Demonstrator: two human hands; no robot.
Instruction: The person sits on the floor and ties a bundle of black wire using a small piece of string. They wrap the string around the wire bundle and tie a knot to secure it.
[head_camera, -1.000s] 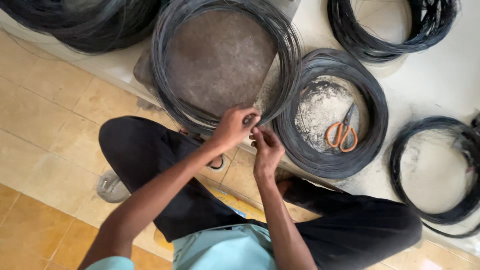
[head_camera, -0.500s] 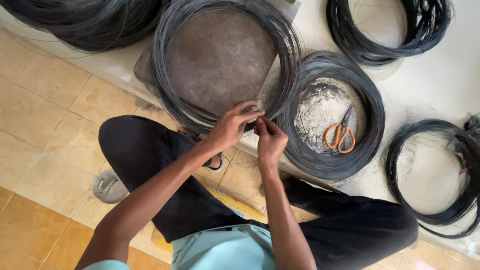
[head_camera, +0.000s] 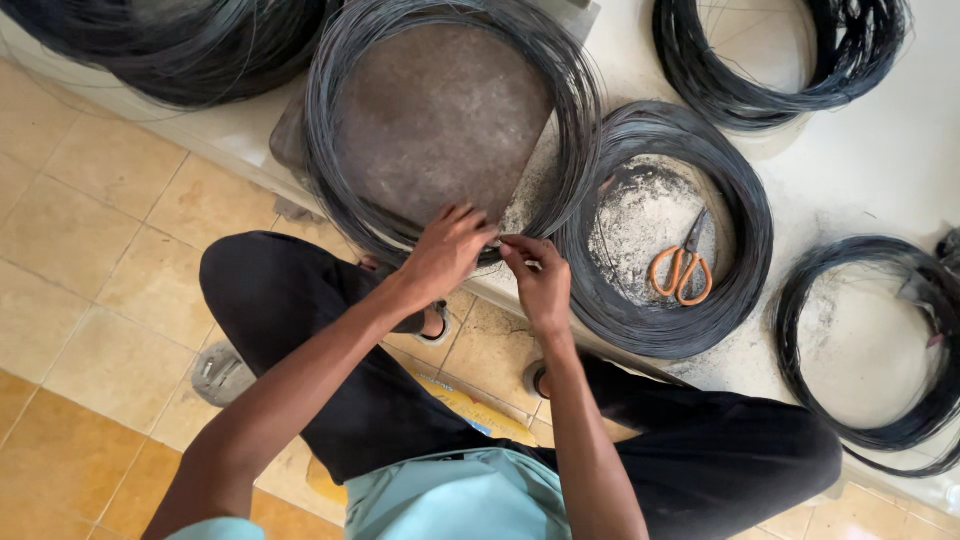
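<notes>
A large coil of thin dark wire (head_camera: 340, 130) lies on a round brownish board (head_camera: 440, 110) in front of me. My left hand (head_camera: 445, 250) grips the near edge of this coil with fingers closed over the strands. My right hand (head_camera: 538, 280) pinches wire strands right beside it, fingertips nearly touching the left hand. Both hands meet at the coil's lower rim. I am sitting with my legs in black trousers beneath my arms.
A second wire coil (head_camera: 745, 230) lies to the right with orange-handled scissors (head_camera: 683, 268) inside it. More coils sit at the top right (head_camera: 780, 90), far right (head_camera: 800, 340) and top left (head_camera: 180, 60). The coils rest on a white surface (head_camera: 880, 160); tan floor tiles (head_camera: 90, 300) lie left.
My right hand has moved up and left to meet the left hand at the coil's rim. The left hand stays on the wire.
</notes>
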